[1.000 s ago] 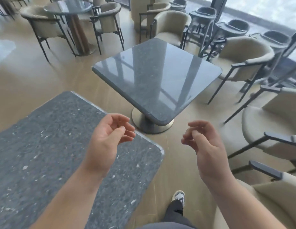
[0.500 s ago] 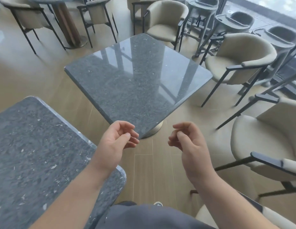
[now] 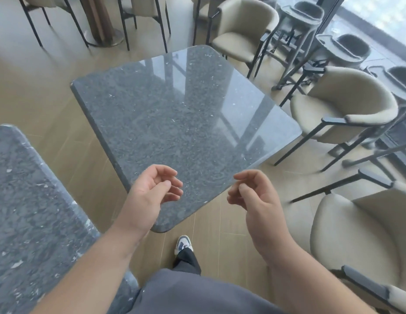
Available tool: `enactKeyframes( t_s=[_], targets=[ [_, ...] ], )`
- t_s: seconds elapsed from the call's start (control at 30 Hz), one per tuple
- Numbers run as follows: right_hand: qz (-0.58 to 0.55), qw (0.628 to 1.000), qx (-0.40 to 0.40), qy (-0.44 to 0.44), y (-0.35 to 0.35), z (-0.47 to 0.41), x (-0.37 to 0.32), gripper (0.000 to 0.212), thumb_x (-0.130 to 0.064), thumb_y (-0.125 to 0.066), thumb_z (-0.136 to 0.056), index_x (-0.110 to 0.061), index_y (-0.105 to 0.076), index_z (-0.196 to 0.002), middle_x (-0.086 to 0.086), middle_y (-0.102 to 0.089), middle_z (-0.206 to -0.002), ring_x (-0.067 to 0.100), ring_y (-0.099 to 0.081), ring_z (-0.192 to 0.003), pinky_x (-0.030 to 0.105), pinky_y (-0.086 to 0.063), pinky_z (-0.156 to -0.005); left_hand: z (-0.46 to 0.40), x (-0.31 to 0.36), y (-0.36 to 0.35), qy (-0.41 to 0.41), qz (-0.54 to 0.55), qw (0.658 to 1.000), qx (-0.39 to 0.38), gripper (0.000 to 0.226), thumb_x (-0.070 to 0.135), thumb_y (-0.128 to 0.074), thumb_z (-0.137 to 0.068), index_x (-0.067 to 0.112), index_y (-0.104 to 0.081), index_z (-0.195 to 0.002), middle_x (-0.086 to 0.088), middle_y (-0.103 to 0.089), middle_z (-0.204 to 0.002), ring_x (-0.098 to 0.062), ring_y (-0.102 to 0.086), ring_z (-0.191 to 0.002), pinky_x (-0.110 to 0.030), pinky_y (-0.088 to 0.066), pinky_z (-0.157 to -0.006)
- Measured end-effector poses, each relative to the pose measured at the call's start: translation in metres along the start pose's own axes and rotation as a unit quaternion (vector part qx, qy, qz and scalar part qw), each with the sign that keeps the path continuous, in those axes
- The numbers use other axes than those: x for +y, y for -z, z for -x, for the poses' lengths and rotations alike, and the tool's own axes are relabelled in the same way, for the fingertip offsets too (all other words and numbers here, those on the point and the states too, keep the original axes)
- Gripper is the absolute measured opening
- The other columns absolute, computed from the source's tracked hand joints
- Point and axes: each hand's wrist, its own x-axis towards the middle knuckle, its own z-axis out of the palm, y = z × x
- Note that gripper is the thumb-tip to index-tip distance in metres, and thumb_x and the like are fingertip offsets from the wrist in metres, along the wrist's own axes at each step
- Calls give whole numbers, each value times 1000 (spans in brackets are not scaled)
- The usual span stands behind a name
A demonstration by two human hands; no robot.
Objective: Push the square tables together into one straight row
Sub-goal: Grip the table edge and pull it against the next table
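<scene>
Beige armchairs crowding the right of the far square counter; second counter apart at left. Left hand and right hand raised above near corner, fingers loosely curled, holding nothing.

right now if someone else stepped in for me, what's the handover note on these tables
Left hand: loosely curled, holds nothing, raised over the near corner of the far square table.
Right hand: loosely curled, holds nothing, just off that table's near right edge.
Near square table: at the left, apart from the far one, with a strip of floor between them; the two edges are not lined up.
Done: no tables joined yet.
Left: take hold of the far table, turn it square to the near one, close the gap. Beige chairs crowd its right side.
</scene>
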Motion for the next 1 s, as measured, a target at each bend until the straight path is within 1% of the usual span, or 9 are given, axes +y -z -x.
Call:
enactKeyframes(
  t_s=[0.17,0.27,0.33,0.47,0.57,0.7,0.8,0.9,1.0],
  targets=[
    [16,1000,-15,-7,1,-88,-8,28,9,-41,-97,-10,-61,-98,-3,-63,-74,13,-62,-72,29,-55,-74,-81,3,-15,4,-4,1000,13,26,15,-49,-87,28,-70,-92,-4,-72,-87,-20,-70,-79,-28,-57,-73],
    [2,1000,-15,-9,5,-128,-7,20,-2,-45,-91,-12,-61,-98,-5,-63,-74,12,-61,-72,26,-54,-72,-116,3,-25,31,17,999,15,26,14,-49,-86,28,-71,-92,-6,-71,-87,-22,-70,-79,-28,-57,-72],
    [7,999,-17,-26,10,-150,3,20,-6,-44,-88,-13,-60,-98,-6,-63,-73,12,-61,-71,24,-54,-71,-133,-3,-30,58,14,998,20,25,13,-49,-86,24,-70,-94,-7,-72,-88,-22,-70,-80,-29,-57,-73],
    [51,992,-17,-115,23,-183,39,27,6,-39,-96,-13,-58,-99,-8,-64,-68,11,-60,-65,25,-53,-68,-148,-24,-34,133,25,988,79,22,4,-47,-94,13,-66,-102,-5,-73,-86,-22,-70,-79,-32,-57,-72],
    [73,978,-40,-190,30,-200,69,27,7,-39,-95,-11,-58,-101,-8,-63,-66,13,-58,-61,24,-53,-66,-147,-45,-37,173,13,974,143,26,-3,-42,-99,9,-64,-103,-3,-72,-82,-18,-70,-74,-31,-57,-68],
    [86,957,-116,-250,38,-219,98,26,6,-39,-94,-9,-58,-103,-4,-63,-67,12,-58,-58,26,-53,-66,-129,-71,-54,216,22,947,237,28,-6,-40,-98,7,-64,-101,-4,-71,-82,-17,-69,-72,-30,-58,-66],
    [107,938,-194,-266,45,-232,110,26,5,-38,-94,-8,-58,-104,-8,-63,-61,9,-59,-57,26,-54,-65,-108,-89,-77,237,49,920,308,26,-7,-39,-98,5,-62,-100,-7,-70,-82,-18,-68,-71,-32,-58,-67],
    [109,913,-250,-303,54,-242,120,24,5,-40,-94,-9,-58,-103,-5,-63,-63,11,-58,-58,31,-53,-69,-90,-107,-104,252,148,883,366,25,-7,-38,-99,4,-61,-100,-9,-69,-83,-21,-67,-70,-36,-57,-68],
    [104,884,-271,-368,60,-248,132,23,5,-41,-93,-9,-58,-100,3,-61,-72,17,-57,-61,31,-53,-67,-77,-129,-126,268,271,831,405,24,-6,-38,-99,5,-59,-99,-11,-68,-82,-25,-67,-74,-40,-55,-72]
  ],
)
